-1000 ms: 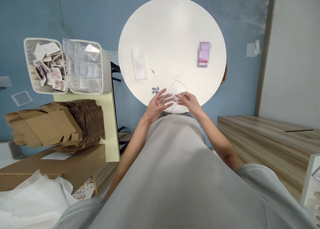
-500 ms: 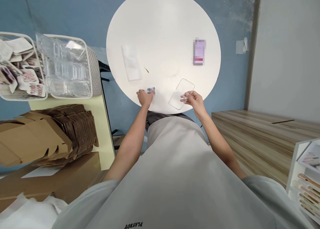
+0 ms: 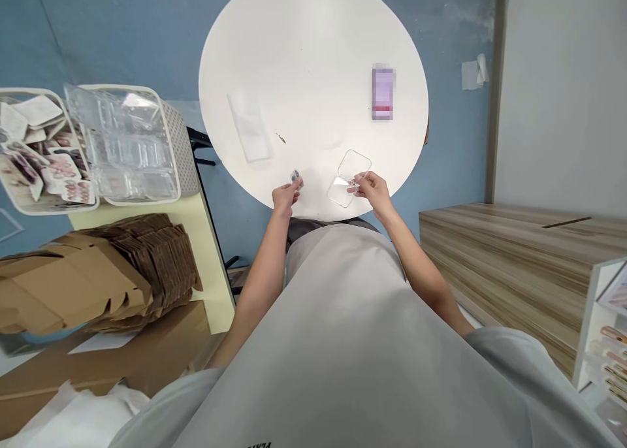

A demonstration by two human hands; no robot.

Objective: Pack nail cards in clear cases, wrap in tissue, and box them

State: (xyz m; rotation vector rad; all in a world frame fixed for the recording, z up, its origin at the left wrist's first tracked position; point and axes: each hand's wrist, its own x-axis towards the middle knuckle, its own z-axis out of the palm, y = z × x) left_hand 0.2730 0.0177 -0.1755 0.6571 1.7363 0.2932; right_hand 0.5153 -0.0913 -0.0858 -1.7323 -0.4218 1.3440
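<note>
Near the front edge of the white table, my left hand (image 3: 287, 196) pinches a small card of press-on nails (image 3: 296, 176), dark blue and pale, which is tilted up. My right hand (image 3: 373, 191) grips a clear plastic case (image 3: 339, 192) at its right side. The case is unfolded, its two halves spread one above the other. Something small and pinkish shows at my right fingertips; I cannot make out what it is. A gap of bare tabletop lies between the card and the case.
On the round white table (image 3: 313, 56) lie a clear plastic sleeve (image 3: 251, 131), a small dark scrap (image 3: 281, 138) and a purple pixelated item (image 3: 383, 94). At left stand a basket of clear cases (image 3: 171, 147), a basket of nail cards (image 3: 93, 208) and folded cardboard boxes (image 3: 78, 278).
My left hand has lifted the nail card from lying flat to a tilted pinch. My right hand and the open case have shifted slightly left, and the case has turned a little.
</note>
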